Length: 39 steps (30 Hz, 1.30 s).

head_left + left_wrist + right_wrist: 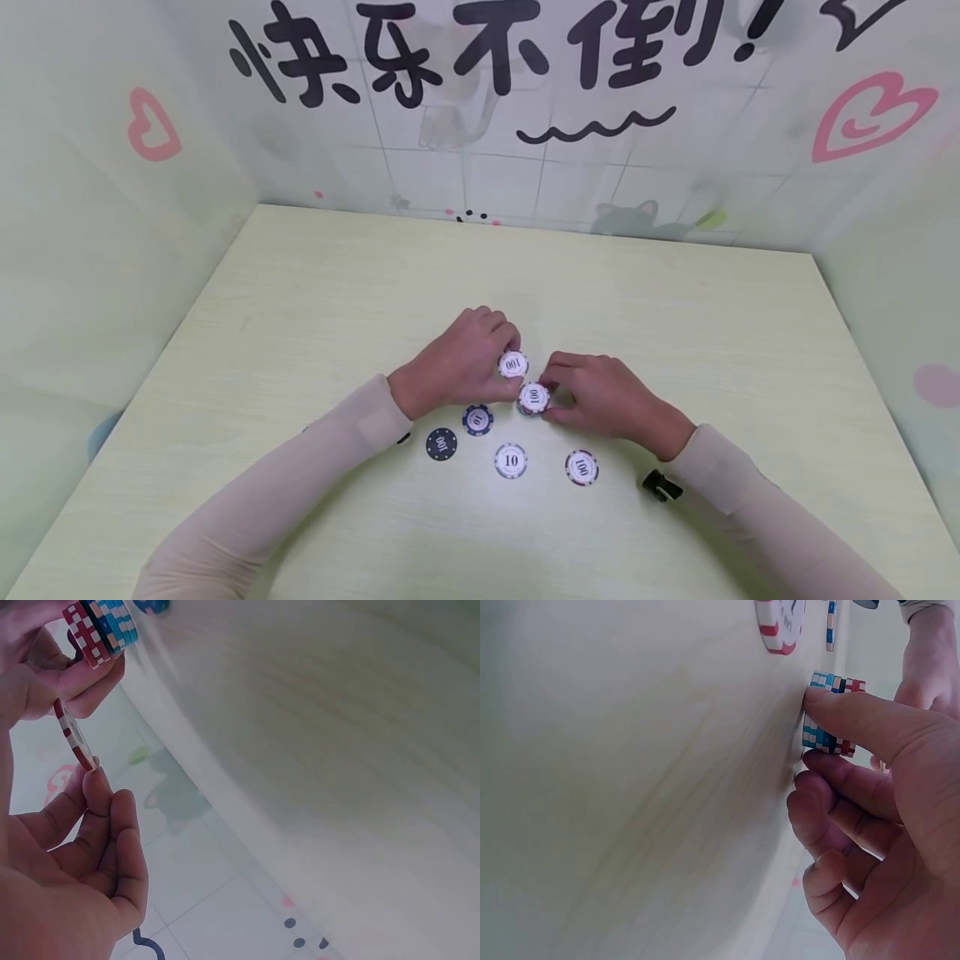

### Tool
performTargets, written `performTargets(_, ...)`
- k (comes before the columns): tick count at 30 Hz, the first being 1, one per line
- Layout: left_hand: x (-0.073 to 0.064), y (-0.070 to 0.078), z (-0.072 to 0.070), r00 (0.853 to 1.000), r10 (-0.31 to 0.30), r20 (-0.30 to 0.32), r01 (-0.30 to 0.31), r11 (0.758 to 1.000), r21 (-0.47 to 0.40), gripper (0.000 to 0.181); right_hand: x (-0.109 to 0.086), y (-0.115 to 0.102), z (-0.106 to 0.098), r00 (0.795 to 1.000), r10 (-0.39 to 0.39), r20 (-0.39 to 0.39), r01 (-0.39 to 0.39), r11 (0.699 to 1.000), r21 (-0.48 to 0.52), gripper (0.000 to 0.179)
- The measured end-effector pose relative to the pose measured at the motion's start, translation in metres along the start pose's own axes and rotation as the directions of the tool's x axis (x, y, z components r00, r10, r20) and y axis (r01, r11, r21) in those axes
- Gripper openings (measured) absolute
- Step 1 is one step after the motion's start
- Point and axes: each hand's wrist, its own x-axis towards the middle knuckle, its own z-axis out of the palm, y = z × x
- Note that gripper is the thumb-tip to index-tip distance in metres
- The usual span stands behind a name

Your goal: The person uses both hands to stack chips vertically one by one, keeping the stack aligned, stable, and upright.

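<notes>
My left hand (471,360) pinches a single poker chip (513,364) with a white face reading 100. In the left wrist view this chip (73,735) shows a red-and-white rim and is held by its edge. Just to the right, my right hand (603,396) grips a short stack of poker chips (534,398) between thumb and fingers. The right wrist view shows the stack (831,714) standing on the table, with light blue, dark blue and red-and-white rims. Its top chip also reads 100. The left thumb lies close beside the stack.
Loose chips lie nearer the front: a black chip (442,444), a blue chip (477,420), a white 10 chip (511,461) and a red-rimmed 100 chip (582,468). The pale wooden table (375,275) meets printed fabric walls (585,179) at the back and sides.
</notes>
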Motion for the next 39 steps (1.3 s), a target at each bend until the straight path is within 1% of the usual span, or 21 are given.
performTargets(7, 0.0, 0.003, 0.002, 1.0, 0.015, 0.011, -0.015, 1.0, -0.016, 0.035, -0.001, 0.0, 0.0, 1.0, 0.0, -0.001, 0.0, 1.0, 0.005, 0.026)
performTargets(17, -0.001, 0.007, 0.004, 0.998, 0.067, 0.016, -0.067, 0.998, -0.004, 0.044, -0.001, 0.0, 0.0, 1.0, -0.007, -0.021, 0.006, 1.0, -0.007, 0.025)
performTargets(25, 0.0, 0.011, 0.006, 0.994, 0.106, -0.008, -0.106, 0.994, -0.002, 0.037, 0.0, 0.0, -0.001, 1.0, -0.018, -0.024, 0.018, 1.0, -0.011, 0.027)
performTargets(31, 0.0, 0.015, 0.008, 0.992, 0.124, -0.007, -0.123, 0.992, 0.002, 0.033, 0.0, 0.001, -0.001, 0.999, -0.029, -0.027, 0.028, 0.999, -0.021, 0.028)
performTargets(35, 0.001, 0.016, 0.01, 0.989, 0.149, -0.014, -0.149, 0.989, 0.017, 0.033, 0.0, 0.002, -0.001, 0.999, -0.033, -0.03, 0.032, 0.999, -0.028, 0.027)
performTargets(39, 0.001, 0.017, 0.012, 0.986, 0.167, -0.008, -0.166, 0.986, 0.019, 0.033, 0.0, 0.002, 0.0, 0.999, -0.034, -0.03, 0.033, 0.999, -0.036, 0.028)
